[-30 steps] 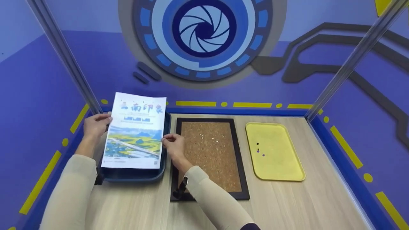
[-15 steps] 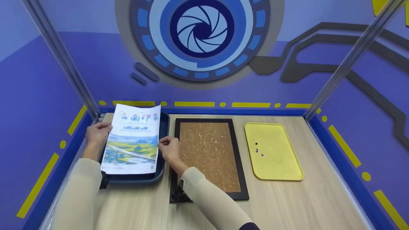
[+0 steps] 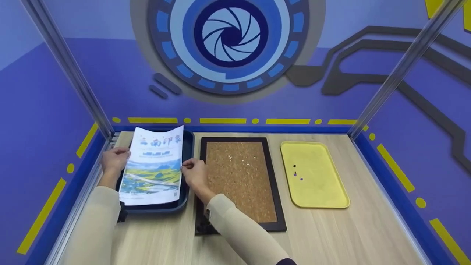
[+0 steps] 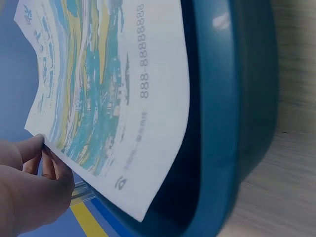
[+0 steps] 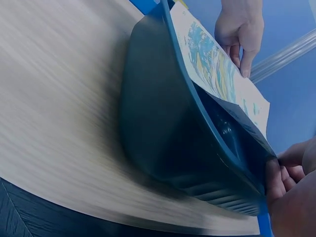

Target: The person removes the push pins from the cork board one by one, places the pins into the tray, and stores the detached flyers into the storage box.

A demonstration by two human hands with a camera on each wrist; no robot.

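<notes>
A printed paper poster (image 3: 152, 173) with a landscape picture and large lettering lies over the dark blue bin (image 3: 184, 206), slightly bowed between its long edges. My left hand (image 3: 114, 162) pinches its left edge between thumb and fingers; the left wrist view shows that pinch on the poster (image 4: 98, 89) closely. On the opposite edge, my right hand (image 3: 195, 173) pinches the paper, just above the bin's right rim. In the right wrist view, the poster (image 5: 217, 64) reaches across the bin (image 5: 163, 108), and part of the bin's inside shows beneath it. The paper covers most of the bin's opening.
A cork board (image 3: 239, 180) in a black frame lies right of the bin, with several small shiny bits on it; my right forearm crosses its lower left. Farther right, a yellow tray (image 3: 320, 191) holds several small dark and purple pieces. Blue walls enclose the table (image 3: 331, 239).
Both hands have lowered the poster toward the bin, bringing it nearer to me in the head view. Its top edge has dropped, and it bows more. Both hands keep their pinch.
</notes>
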